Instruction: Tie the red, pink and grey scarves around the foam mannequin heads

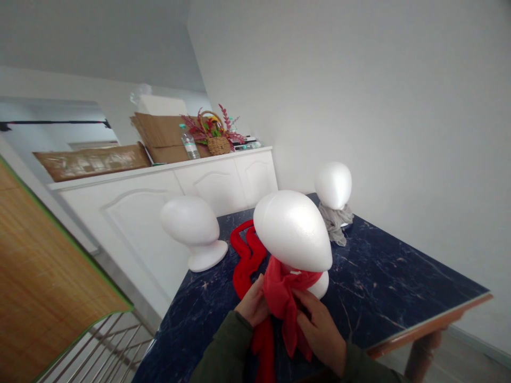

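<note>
A coral-red scarf [279, 295] is wrapped around the neck of a white foam mannequin head [293, 229], its ends hanging down in front. My left hand [255, 304] grips the scarf's left side, with its fingertips partly hidden behind the cloth. On the right side, my right hand [321, 330] is closed on the scarf, thumb and fingers against the hanging folds. A brighter red scarf [243, 266] lies in loose curves on the table left of the head and runs down under my left hand.
The dark blue marble-patterned table [383, 276] also bears a bare foam head [191, 223] at left and another foam head [334, 186] with a grey scarf [335, 221] at the back. A white cabinet [151, 213] stands behind. A wire rack [107, 346] is at lower left.
</note>
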Available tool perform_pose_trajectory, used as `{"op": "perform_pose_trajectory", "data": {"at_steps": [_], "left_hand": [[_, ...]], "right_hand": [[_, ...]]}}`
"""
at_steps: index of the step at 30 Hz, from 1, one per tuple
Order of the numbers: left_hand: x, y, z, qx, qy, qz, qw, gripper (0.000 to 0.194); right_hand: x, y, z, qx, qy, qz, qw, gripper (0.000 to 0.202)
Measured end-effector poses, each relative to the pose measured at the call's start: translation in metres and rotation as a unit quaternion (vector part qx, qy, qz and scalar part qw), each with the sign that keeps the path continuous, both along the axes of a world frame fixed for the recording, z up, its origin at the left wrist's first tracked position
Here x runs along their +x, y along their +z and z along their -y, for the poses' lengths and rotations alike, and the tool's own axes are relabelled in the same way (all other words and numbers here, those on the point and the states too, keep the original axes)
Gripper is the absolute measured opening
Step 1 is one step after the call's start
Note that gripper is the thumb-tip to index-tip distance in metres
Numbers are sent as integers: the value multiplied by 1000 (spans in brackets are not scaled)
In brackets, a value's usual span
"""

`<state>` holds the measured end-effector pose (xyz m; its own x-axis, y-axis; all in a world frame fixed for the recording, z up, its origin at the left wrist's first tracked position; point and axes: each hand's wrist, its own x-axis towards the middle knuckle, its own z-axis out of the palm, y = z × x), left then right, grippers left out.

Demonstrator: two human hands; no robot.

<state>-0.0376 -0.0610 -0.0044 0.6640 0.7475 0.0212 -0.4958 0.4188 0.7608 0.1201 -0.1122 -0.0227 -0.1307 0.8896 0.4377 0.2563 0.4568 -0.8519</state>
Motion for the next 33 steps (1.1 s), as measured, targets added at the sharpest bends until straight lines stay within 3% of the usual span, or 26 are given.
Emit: {"op": "perform_pose_trajectory", "data": {"at_steps": [3,6,12,16,19,22,28,33], "left_hand": [[-1,0,3,15,1,-23,1000,49],[1,-1,6,36,0,-50,998,46],[7,-8,5,37,76,-89,992,39],[5,-6,1,-30,135,-49,989,27],[3,-3,-1,-61,156,6,986,31],[3,-1,-3,-84,155,5,984,35],[3,-3,-7,-100,163,28,981,29],[4,-2,-10,-103,201,21,974,35]], "right_hand": [[0,7,6,42,46,53,997,56],[-2,10,6,29,57,41,997,64],[-6,5,-1,-4,19,-34,999,30],[-5,2,-1,-15,15,-68,997,31],[-4,-1,-2,-27,2,-101,995,28],[-2,-6,-5,-59,-15,-136,989,16],[-1,-16,-16,-171,-22,-318,932,28],[4,-12,-15,-205,-56,-349,913,27]]}}
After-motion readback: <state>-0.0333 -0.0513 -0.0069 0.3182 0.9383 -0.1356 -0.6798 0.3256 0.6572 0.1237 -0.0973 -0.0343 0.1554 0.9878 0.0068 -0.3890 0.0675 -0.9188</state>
